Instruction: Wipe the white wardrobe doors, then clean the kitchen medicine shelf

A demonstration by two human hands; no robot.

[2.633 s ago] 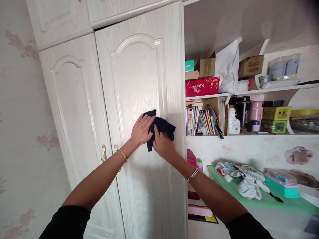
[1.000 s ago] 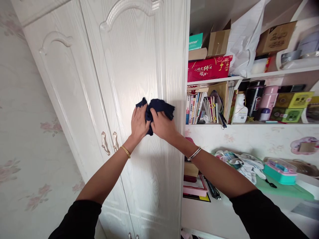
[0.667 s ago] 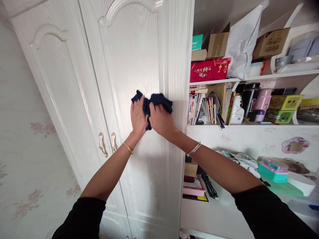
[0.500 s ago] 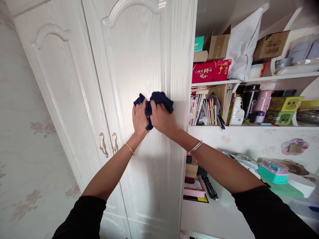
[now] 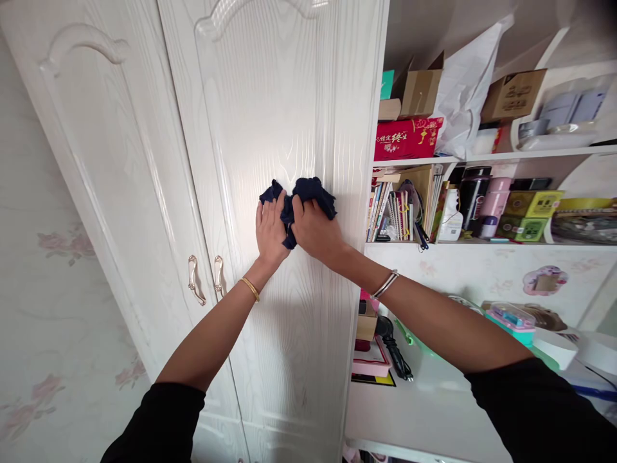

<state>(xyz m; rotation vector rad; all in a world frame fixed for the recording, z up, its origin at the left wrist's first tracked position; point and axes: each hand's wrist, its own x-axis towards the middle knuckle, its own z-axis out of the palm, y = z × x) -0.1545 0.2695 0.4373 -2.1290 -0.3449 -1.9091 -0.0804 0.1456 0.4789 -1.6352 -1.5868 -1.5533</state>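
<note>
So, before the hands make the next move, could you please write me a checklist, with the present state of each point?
1. Left hand on the crumpled navy-blue cloth: ok, fingers extended over its left part.
2. Right hand holding the cloth: ok, fingers curled into it.
3. Cloth against the white wood-grain cabinet door: ok, it appears pressed there.
4. Cloth spread flat: not ok, it is bunched.
5. Left forearm free of this door's curved, gold-coloured handle: cannot tell, they nearly overlap in view.
6. Cloth damp: cannot tell.
</note>
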